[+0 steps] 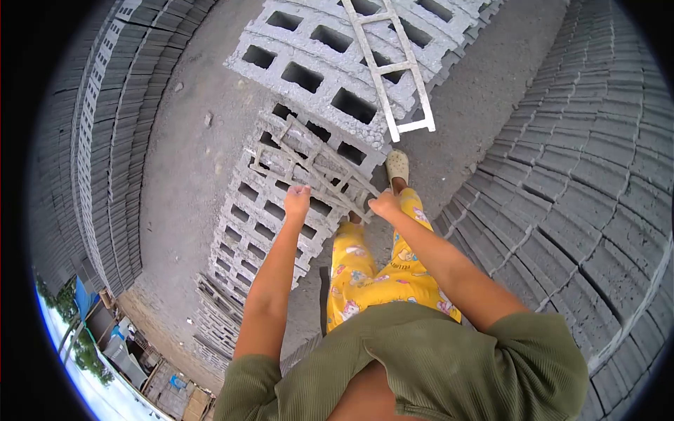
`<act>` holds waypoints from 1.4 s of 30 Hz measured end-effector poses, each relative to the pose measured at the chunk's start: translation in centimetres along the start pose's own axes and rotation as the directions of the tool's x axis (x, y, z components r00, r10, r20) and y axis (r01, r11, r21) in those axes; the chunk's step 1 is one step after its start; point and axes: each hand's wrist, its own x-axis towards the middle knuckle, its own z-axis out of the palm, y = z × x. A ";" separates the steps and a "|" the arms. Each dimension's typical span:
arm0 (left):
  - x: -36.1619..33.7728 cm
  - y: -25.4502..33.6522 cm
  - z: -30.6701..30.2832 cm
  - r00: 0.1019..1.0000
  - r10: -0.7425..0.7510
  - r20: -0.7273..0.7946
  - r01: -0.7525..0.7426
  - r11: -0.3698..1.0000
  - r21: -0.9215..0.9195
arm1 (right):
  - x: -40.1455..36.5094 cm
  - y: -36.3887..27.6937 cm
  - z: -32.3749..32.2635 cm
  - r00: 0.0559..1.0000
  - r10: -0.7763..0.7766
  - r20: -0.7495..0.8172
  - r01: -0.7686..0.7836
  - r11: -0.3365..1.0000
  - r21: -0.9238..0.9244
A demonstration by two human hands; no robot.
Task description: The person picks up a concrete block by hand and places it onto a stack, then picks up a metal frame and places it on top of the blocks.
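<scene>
The lattice frame [309, 163] is gripped along its near edge by two closed fists, the left hand [298, 198] toward its left corner and the right hand [385, 205] at its right corner, while it lies tilted across the top of the hollow blocks [256, 214]. A ladder-like frame [393, 70] is laid over the far blocks, its near end overhanging their edge. Bare ground [186, 140] is left open on the blocks' left, and a narrower strip on their right is bounded by a stacked wall [597, 175].

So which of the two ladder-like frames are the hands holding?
The nearer frame, grey and askew on the closer block stack; left hand and right hand grip it. The paler farther frame lies untouched.
</scene>
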 end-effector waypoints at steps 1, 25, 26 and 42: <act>0.3 2.1 0.1 0.999 0.000 -0.036 0.000 1.000 0.018 | 0.8 0.6 0.6 0.999 0.020 0.039 -0.021 0.999 0.033; 0.1 3.5 1.4 0.880 -0.238 -0.412 0.275 0.961 0.034 | -0.4 -1.6 -3.3 0.759 -0.651 0.006 0.647 0.753 -0.118; 0.6 2.3 0.8 0.892 -0.244 -0.381 0.276 0.961 0.031 | -0.4 -2.4 -3.1 0.750 -0.661 0.018 0.657 0.743 -0.126; 3.7 0.3 1.4 0.883 -0.371 -0.288 0.401 0.914 0.052 | 0.8 -4.2 0.0 0.989 -0.143 -0.039 0.127 0.955 -0.269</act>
